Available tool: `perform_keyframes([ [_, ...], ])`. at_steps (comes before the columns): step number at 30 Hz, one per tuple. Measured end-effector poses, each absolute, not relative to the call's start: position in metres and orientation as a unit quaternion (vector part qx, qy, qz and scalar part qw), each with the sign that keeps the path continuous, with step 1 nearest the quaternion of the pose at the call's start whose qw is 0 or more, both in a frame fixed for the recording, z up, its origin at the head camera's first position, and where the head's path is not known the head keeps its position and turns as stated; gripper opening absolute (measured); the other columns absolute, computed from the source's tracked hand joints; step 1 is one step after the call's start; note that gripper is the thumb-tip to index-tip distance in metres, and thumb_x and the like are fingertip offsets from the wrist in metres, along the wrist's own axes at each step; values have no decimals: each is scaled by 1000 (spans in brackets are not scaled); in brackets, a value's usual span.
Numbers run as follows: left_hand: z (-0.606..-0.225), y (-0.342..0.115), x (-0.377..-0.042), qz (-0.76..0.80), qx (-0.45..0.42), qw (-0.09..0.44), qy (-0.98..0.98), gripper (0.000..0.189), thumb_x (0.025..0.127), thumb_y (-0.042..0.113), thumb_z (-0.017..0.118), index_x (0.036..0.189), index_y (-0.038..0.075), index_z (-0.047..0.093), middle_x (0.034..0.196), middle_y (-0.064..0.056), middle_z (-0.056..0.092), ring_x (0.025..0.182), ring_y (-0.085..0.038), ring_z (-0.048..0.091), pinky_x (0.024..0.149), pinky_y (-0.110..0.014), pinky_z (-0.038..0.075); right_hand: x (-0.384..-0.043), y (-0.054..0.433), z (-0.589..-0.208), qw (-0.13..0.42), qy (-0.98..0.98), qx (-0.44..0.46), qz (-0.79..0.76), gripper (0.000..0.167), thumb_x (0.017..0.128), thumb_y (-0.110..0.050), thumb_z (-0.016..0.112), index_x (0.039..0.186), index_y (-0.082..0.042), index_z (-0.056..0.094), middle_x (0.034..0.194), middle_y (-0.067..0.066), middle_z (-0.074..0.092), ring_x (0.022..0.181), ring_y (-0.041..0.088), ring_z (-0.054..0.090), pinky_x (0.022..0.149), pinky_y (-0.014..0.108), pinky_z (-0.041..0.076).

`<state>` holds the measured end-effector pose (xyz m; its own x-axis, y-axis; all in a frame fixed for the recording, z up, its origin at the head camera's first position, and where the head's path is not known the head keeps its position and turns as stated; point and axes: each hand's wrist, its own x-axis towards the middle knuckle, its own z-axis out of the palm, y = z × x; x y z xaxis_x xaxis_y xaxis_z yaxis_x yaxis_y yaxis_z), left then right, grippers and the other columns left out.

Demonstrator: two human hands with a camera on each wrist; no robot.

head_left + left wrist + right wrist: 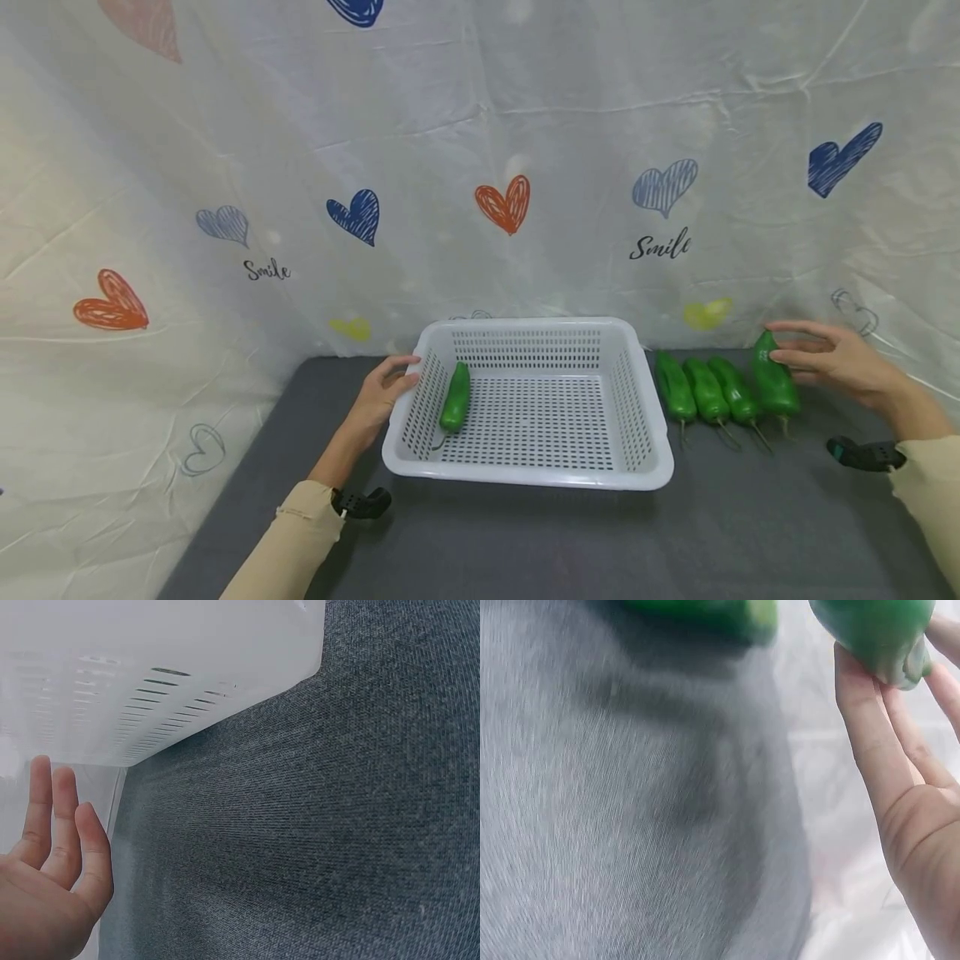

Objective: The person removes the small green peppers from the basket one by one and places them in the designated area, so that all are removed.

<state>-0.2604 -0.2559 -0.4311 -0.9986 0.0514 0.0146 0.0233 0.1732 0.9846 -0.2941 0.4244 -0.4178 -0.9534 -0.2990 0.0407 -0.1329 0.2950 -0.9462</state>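
Note:
A white plastic basket (pixel 540 478) with slotted walls stands on the grey cloth, with one green pepper (pixel 456 398) lying inside near its left wall. My left hand (pixel 381 393) touches the basket's left rim with thumb and forefinger. Its other fingers (pixel 66 825) extend loosely by the outer wall in the left wrist view. Right of the basket, my right hand (pixel 828 362) pinches another green pepper (pixel 774 383) near its tip, stem toward me. In the right wrist view, that pepper's end (pixel 885 637) sits between the fingertips.
Three more green peppers (pixel 705 390) lie side by side between the basket and the held one, stems toward me. A white sheet (pixel 427 275) printed with hearts hangs behind the grey cloth surface (pixel 525 542) and down its left side.

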Motion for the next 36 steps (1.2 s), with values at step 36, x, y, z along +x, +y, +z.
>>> perform_keyframes([
  [36,-429,-256,-260,642,22,15,766,44,103,21,64,144,9,52,134,-21,58,97,-22,69,73,-34,58,-307,438,-456,69,834,-92,-539,42,99,-9,68,140,-9,60,109,-10,68,96,0,65,74,28,57],
])
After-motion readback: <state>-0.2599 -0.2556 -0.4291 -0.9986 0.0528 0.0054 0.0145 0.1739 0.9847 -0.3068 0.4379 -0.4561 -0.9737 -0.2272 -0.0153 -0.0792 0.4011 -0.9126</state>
